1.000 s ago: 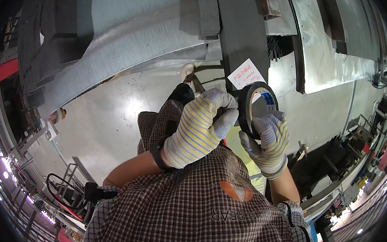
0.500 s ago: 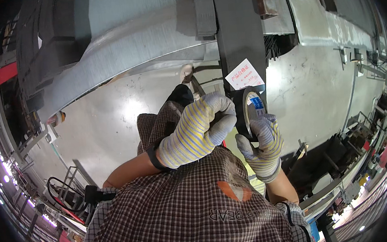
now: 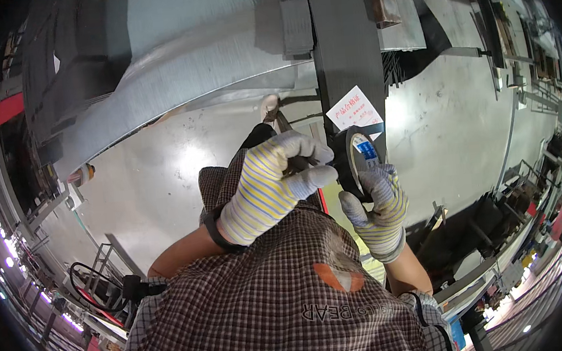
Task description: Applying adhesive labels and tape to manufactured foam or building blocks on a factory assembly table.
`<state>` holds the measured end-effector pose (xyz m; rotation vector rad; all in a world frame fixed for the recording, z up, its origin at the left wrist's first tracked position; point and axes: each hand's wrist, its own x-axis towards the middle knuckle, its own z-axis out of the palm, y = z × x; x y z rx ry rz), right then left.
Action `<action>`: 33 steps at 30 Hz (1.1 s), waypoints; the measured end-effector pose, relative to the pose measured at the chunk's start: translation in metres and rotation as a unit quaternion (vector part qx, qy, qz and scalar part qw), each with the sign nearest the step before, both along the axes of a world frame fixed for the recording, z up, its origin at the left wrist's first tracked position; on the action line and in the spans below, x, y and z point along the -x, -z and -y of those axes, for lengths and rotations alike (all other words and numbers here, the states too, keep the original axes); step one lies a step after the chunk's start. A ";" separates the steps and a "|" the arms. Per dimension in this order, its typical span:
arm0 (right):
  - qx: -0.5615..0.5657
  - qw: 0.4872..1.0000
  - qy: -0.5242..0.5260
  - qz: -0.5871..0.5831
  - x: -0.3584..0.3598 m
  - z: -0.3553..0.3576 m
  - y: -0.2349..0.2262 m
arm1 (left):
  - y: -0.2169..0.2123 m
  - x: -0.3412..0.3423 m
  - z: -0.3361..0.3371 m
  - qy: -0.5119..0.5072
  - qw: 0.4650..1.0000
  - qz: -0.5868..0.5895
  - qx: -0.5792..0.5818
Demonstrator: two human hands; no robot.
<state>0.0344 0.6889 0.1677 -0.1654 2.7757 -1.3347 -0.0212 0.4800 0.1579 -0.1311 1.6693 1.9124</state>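
Observation:
A black roll of tape [image 3: 354,162] with a blue and white inner label sits in my right hand [image 3: 377,209], which wears a striped knit glove. My left hand [image 3: 275,182], in a yellow-striped glove, has its fingers closed against the left edge of the roll. Both hands are raised just below a dark grey upright beam [image 3: 344,52] that carries a white paper tag [image 3: 354,110]. My checked shirt fills the lower part of the view. What lies between my left fingertips is hidden.
Long grey metal sheets [image 3: 175,85] lie stacked on the shiny grey floor [image 3: 156,185] at the upper left. A metal rack and black cables [image 3: 98,289] stand at the lower left. Machines and frames [image 3: 496,224] line the right side.
The tape roll has turned more edge-on and shifted slightly left toward the beam. Both hands stayed on it, and my left fingers closed tighter at its edge.

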 end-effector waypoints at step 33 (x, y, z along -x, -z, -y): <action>-0.083 0.994 -0.072 -0.028 0.003 -0.028 0.006 | 0.009 0.008 -0.026 0.098 0.950 -0.282 0.096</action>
